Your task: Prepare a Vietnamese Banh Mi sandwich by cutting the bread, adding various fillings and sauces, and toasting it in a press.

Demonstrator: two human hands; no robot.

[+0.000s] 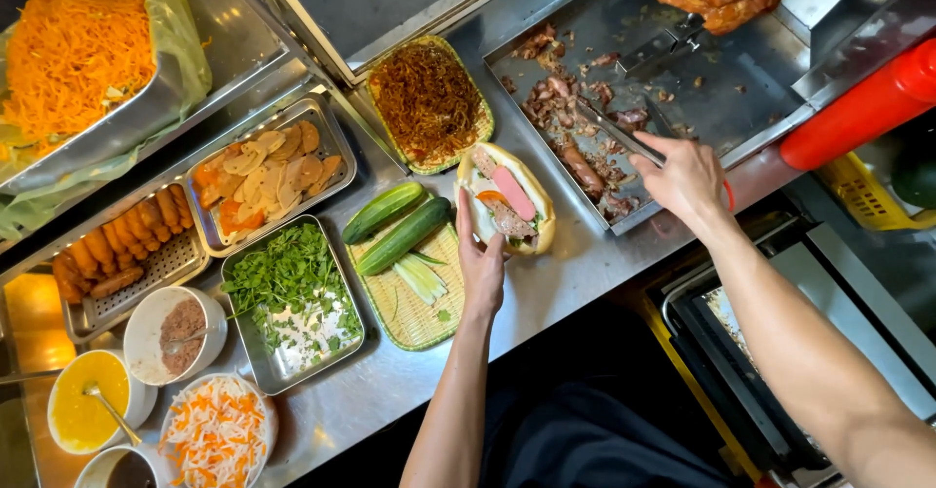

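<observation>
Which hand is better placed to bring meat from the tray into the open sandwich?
Probably the right hand: it holds tongs over the meat on the tray. The left hand steadies the sandwich.

Bright, even overhead light, sharp focus, mild glare on the steel counter [575, 273], dim lower edge.

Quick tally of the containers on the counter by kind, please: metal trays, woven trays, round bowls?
Metal trays: 5 (shredded carrot, sliced meats, sausages, herbs, chopped grilled meat).
Woven trays: 2 (fried shreds, cucumbers).
Round bowls: 4 visible (brown paste, yellow sauce, pickled shreds, dark sauce, cut by the frame edge).
Total: 11.
</observation>
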